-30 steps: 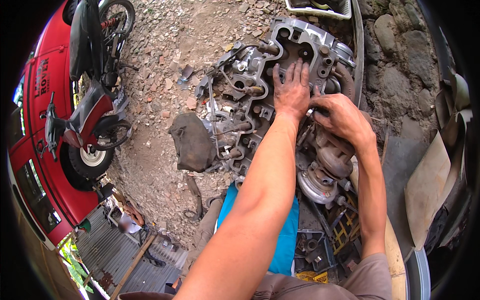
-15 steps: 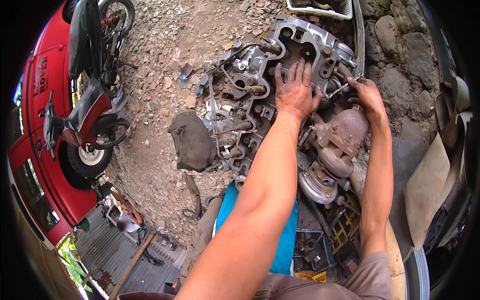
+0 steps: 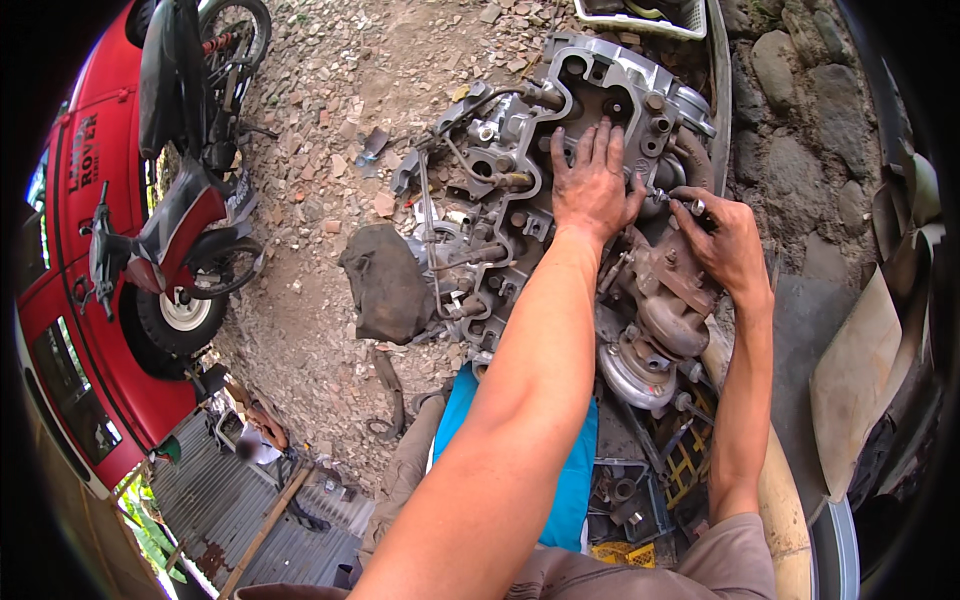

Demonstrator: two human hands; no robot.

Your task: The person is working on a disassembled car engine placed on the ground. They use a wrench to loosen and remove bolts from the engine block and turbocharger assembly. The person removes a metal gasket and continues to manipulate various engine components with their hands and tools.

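My left hand (image 3: pixel 590 190) lies flat on top of a grey metal engine cylinder head (image 3: pixel 520 215), fingers stretched and slightly apart. My right hand (image 3: pixel 730 248) is closed around a shiny wrench (image 3: pixel 697 208) at the engine's right side; most of the tool is hidden by the fingers. Its far end meets the engine near my left thumb, though the fastener there is too small to make out. Just below my right hand sits a rusty brown turbocharger (image 3: pixel 668 325) with a silver round housing (image 3: pixel 638 375). Metal pipes and bolts line the engine's left side.
A dark cloth (image 3: pixel 385 285) lies left of the engine on gravel. Tools and parts fill trays (image 3: pixel 630 500) below, near a yellow crate (image 3: pixel 690 470). A stone wall (image 3: pixel 800 130) borders the right. A motorcycle (image 3: pixel 175 230) and red vehicle (image 3: pixel 110 340) stand left.
The wrench's handle has swung down toward me, and my right hand has moved down with it. My left hand stays in place on the cylinder head.
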